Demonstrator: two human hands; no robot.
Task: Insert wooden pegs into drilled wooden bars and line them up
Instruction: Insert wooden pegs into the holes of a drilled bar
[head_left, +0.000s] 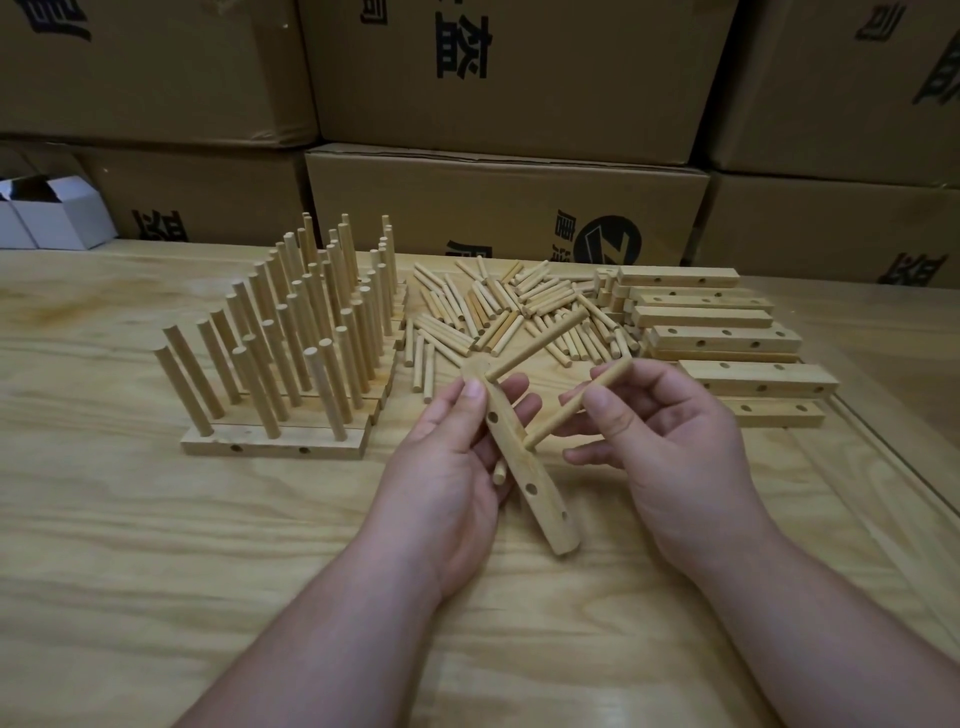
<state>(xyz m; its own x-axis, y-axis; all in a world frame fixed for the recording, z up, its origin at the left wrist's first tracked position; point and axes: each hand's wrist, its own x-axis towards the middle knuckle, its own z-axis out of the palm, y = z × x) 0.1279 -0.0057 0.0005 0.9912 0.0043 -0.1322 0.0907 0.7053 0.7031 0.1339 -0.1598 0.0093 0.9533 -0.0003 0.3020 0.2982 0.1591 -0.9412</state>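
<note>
Above the bench (156, 519), just nearer the person than the loose peg pile (519, 312), both hands are at work on one drilled bar (524, 483); the left hand (457, 467) grips the bar's upper half, thumb on the drilled face and fingers curled behind, so the bar slants from far left to near right; one peg (540, 344) already stands in the hole at its far end, pointing back toward the pile; the right hand (670, 447) pinches a second peg (576, 405) between thumb and forefinger near its far end, the other fingers loosely spread, and the peg's near tip sits at the bar's middle, at or just inside the next hole; which, I cannot tell.

To seat it well, I judge the peg should be brought square to the drilled face and parallel with the peg already in, then pushed straight along its own axis with a slight twist; the pinch sits far from the tip, so sliding it closer would steady the entry; the left thumb should brace the bar beside the hole against the push; two holes nearer the person remain open.

Left of the pile stand the finished bars (270, 444), rows of upright pegs packed close; right of it lies a stack of empty bars (727, 338); behind it, cardboard boxes (509, 202).
</note>
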